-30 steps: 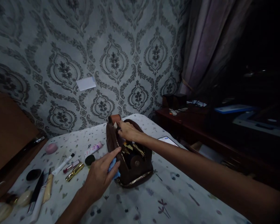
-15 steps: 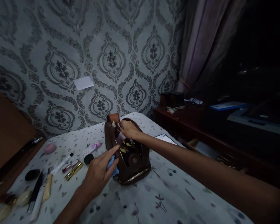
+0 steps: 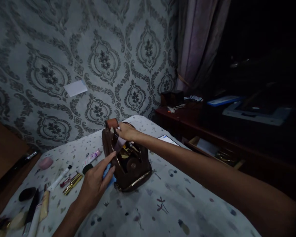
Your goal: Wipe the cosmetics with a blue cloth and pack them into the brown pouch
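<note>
Patterned wallpaper (image 3: 103,61) up front, printed white sheet (image 3: 172,194) below | brown bag (image 3: 128,179) sits open on it, mid-view | our left hand (image 3: 96,177) has thumb and index spread, fingertip at the bag's side, blue thing (image 3: 111,180) by the thumb | our right hand (image 3: 126,132)'s curled at the opening, honestly can't tell what we're pinching

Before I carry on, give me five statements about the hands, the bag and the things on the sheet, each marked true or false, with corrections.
1. The right hand is at the opening of the bag. True.
2. The bag is zipped shut. False: it gapes open.
3. The pink tube lies on the sheet, left of the bag. True.
4. The left hand is on the bag's right. False: it is at the left.
5. The gold tube stands upright. False: it lies on its side.
</note>
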### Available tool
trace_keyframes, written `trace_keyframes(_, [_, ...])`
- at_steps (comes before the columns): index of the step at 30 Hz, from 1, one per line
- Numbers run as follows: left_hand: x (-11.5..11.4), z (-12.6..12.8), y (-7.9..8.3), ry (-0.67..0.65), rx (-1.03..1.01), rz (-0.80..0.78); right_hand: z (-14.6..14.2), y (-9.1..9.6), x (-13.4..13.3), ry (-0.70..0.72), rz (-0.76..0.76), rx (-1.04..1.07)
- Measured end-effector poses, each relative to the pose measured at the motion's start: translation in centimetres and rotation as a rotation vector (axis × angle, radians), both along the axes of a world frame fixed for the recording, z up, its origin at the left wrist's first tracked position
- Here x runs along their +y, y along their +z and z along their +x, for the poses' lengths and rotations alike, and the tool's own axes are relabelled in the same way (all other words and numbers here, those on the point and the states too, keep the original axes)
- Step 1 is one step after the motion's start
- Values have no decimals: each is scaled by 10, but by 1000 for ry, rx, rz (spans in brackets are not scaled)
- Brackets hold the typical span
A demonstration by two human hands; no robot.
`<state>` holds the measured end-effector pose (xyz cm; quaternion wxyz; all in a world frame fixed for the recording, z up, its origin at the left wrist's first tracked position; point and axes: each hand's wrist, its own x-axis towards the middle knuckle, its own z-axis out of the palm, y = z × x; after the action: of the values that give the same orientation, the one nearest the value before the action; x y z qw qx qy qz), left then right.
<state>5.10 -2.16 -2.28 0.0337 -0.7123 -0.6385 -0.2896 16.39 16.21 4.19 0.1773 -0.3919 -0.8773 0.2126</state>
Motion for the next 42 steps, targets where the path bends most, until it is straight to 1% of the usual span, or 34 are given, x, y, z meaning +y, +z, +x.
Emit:
trace_keyframes(3, [0, -1, -2, 7, 7, -3, 12, 5, -1, -6, 28, 122])
trace_keyframes(5, [0, -3, -4, 11, 20, 1, 21, 5, 0, -14, 22, 262])
trace_keyframes(7, [0, -5, -6, 21, 42, 7, 28, 3, 1, -11, -58, 460])
trace_keyframes(9, [1, -5, -6, 23, 66, 19, 35, -1, 2, 8, -201, 662])
trace_keyframes(11, [0, -4, -7, 22, 84, 29, 44, -7, -1, 29, -327, 794])
trace_keyframes(13, [-2, -3, -11, 46, 71, 39, 55, -12, -8, 60, -366, 861])
trace_keyframes(15, [-6, -2, -19, 107, 17, 50, 68, -18, -21, 114, -298, 864])
trace_keyframes(18, [-16, -2, -36, 182, -87, 52, 87, -30, -47, 244, -119, 772])
trace_keyframes(20, [-24, -3, -46, 182, -95, 23, 94, -41, -67, 321, -13, 676])
trace_keyframes(23, [-39, -6, -59, 104, -11, -30, 94, -63, -94, 479, 139, 553])
trace_keyframes(25, [-48, -11, -65, 49, 63, -50, 88, -78, -110, 571, 176, 521])
trace_keyframes(28, [-60, -23, -72, 37, 119, -55, 72, -100, -129, 658, 114, 458])
trace_keyframes(30, [-66, -34, -75, 41, 79, -21, 59, -112, -138, 664, 53, 425])
trace_keyframes(32, [-70, -46, -74, 81, -23, 21, 43, -122, -145, 628, -4, 403])
trace_keyframes(33, [-72, -52, -73, 130, -89, 37, 34, -127, -147, 601, -32, 392])
trace_keyframes(36, [-71, -69, -68, 339, -307, 74, 2, -141, -150, 509, -114, 350])
trace_keyframes(38, [-68, -77, -66, 440, -440, 106, -23, -147, -150, 440, -117, 356])
trace_keyframes(40, [-63, -81, -67, 490, -544, 125, -46, -153, -149, 391, -99, 375])
trace_keyframes(42, [-59, -82, -72, 488, -607, 120, -66, -159, -148, 324, -113, 365])
